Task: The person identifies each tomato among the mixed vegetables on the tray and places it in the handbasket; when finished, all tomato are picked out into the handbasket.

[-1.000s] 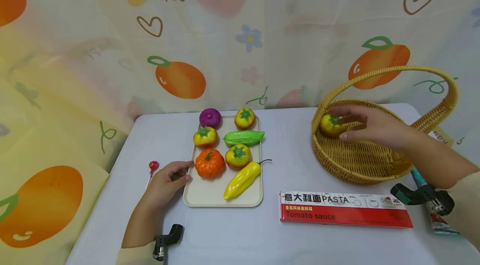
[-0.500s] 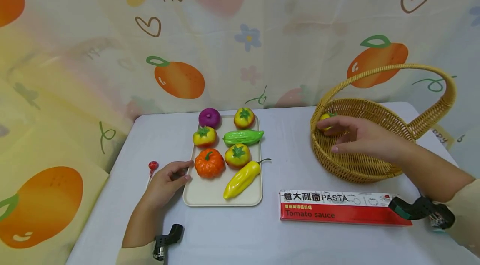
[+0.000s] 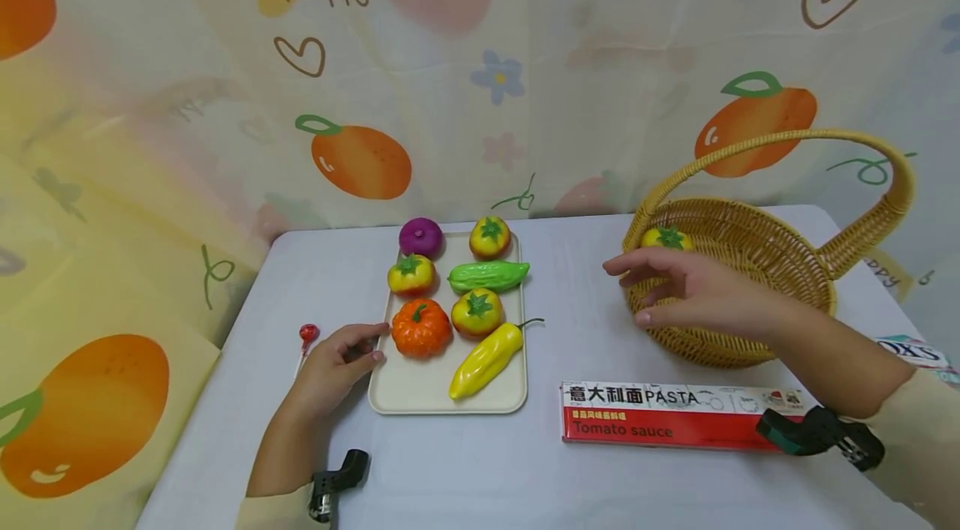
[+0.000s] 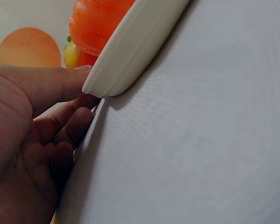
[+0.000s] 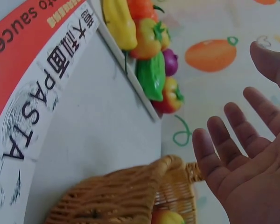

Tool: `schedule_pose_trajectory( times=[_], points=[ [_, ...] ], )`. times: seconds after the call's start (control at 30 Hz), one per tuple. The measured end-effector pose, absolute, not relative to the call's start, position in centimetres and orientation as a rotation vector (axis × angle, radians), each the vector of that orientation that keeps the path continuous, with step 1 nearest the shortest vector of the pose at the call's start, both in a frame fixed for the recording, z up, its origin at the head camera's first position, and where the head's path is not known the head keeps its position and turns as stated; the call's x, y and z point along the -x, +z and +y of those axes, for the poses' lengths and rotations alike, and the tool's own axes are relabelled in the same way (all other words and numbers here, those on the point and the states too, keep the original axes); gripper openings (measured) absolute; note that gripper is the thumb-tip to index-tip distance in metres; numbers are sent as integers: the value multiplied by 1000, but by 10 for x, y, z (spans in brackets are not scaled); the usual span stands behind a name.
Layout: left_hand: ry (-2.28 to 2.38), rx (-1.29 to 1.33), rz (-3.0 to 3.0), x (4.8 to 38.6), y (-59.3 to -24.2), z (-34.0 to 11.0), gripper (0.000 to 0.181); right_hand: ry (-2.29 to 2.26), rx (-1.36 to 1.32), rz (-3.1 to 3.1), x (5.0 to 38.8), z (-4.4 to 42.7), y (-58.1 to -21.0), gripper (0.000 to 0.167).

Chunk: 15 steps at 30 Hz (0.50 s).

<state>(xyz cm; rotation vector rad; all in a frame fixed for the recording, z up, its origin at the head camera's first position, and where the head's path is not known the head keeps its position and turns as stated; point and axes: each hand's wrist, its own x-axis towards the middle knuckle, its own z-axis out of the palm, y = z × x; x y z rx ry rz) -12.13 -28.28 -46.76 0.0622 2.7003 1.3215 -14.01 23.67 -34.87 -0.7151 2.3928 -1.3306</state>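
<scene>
The thumb and index fingertip of my left hand [image 3: 330, 367] touch the left rim of a cream tray [image 3: 397, 397], beside an orange pumpkin [image 3: 421, 330]. A yellow pepper [image 3: 486, 363], a green vegetable [image 3: 487, 276], a purple round vegetable [image 3: 421, 237] and several yellow-red fruits [image 3: 477, 312] lie on the tray. My right hand [image 3: 701, 292] holds nothing above the left side of a wicker basket [image 3: 750, 230], its fingers reaching past the rim. Behind the hand, inside the basket, lies a yellow fruit [image 3: 667, 238]. The right wrist view shows the hand's spread fingers [image 5: 233, 135].
A red and white pasta box [image 3: 675, 416] lies in front of the basket. Left of the tray is a red lollipop [image 3: 308, 333]. A partly hidden packet [image 3: 911, 351] lies at the right. A patterned cloth [image 3: 450, 97] hangs behind the table.
My right hand has moved left and slightly towards me, away from the yellow fruit in the basket, which shows more clearly than half a second ago. The left hand has stayed at the tray.
</scene>
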Motion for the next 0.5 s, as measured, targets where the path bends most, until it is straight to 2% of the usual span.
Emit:
schedule_pose_trajectory(
  times=[0.5],
  points=[
    [1304,-33,2680,122,-467,-282,44,-1325,644,2317,145,209,-361,60]
  ],
)
